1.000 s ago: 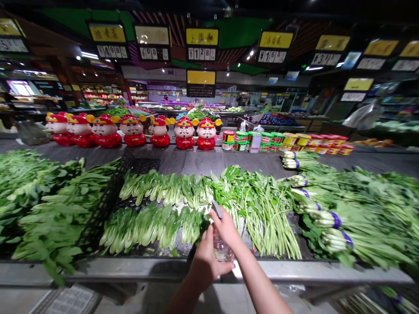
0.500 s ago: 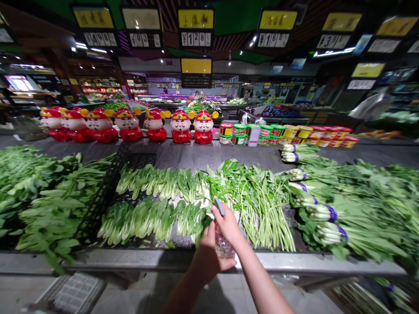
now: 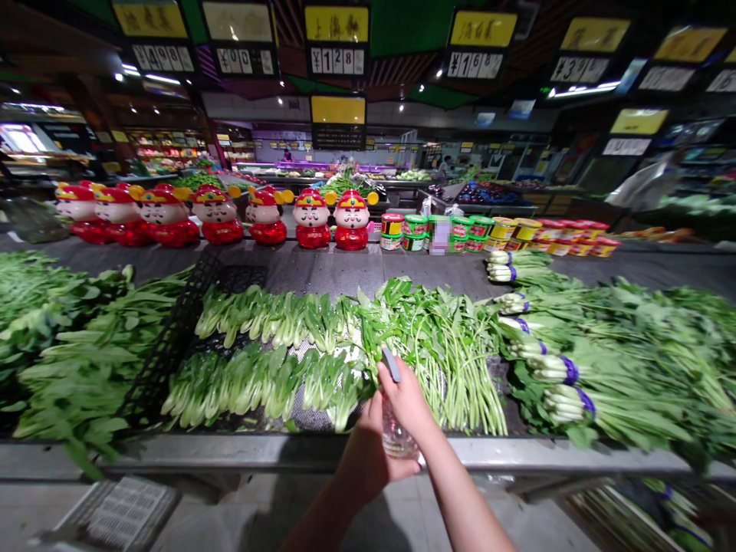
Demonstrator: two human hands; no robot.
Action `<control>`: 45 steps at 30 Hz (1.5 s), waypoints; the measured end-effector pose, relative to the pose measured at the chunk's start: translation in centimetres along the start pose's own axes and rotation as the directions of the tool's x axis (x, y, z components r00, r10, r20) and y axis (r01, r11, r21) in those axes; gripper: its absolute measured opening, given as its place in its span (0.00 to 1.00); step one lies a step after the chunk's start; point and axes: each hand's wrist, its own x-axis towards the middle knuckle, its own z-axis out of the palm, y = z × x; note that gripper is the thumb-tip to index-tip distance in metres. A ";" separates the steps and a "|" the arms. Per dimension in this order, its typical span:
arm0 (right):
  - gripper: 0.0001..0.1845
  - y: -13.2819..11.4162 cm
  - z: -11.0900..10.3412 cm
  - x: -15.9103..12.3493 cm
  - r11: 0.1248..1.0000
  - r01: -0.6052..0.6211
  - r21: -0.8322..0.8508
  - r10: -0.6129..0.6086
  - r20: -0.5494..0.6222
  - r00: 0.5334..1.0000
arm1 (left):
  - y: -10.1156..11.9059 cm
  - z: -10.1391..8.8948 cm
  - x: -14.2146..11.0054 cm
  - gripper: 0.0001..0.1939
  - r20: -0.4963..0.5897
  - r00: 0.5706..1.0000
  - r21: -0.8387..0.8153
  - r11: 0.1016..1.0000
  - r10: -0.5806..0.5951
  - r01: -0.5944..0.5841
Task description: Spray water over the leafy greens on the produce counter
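Observation:
A small clear spray bottle (image 3: 395,434) with a grey nozzle is held over the front edge of a vegetable stand. My left hand (image 3: 368,454) is wrapped round the bottle's lower body. My right hand (image 3: 409,399) grips its top, fingers over the grey spray head. The nozzle points at rows of bok choy (image 3: 276,376) and long-stemmed leafy greens (image 3: 454,353) lying on a black mesh tray (image 3: 189,330).
Loose leafy greens (image 3: 63,345) lie at left, and bundled greens with purple bands (image 3: 575,383) at right. Red figurines (image 3: 218,215) and coloured tubs (image 3: 494,234) line the back of the stand. A metal ledge (image 3: 230,452) runs along the front. Price signs hang overhead.
The view has drifted slightly right and down. Both hands stay on the spray bottle and have shifted a little to the right along the front of the stand.

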 end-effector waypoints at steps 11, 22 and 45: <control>0.18 0.3 -3.0 0.1 1.000 0.000 0.016 0.001 -0.056 0.998 | 0.2 2.2 1.3 0.51 0.002 0.993 0.119 0.986 0.121 -0.120; 0.18 2.1 -5.3 1.0 1.000 0.000 0.003 0.000 -0.056 0.998 | 1.3 4.7 2.6 0.53 0.063 0.997 0.082 0.996 0.039 -0.045; 0.18 5.7 -10.9 0.6 0.998 -0.042 -0.039 0.037 -0.107 0.994 | 3.7 10.0 4.2 0.52 0.134 0.991 0.001 1.000 0.017 -0.017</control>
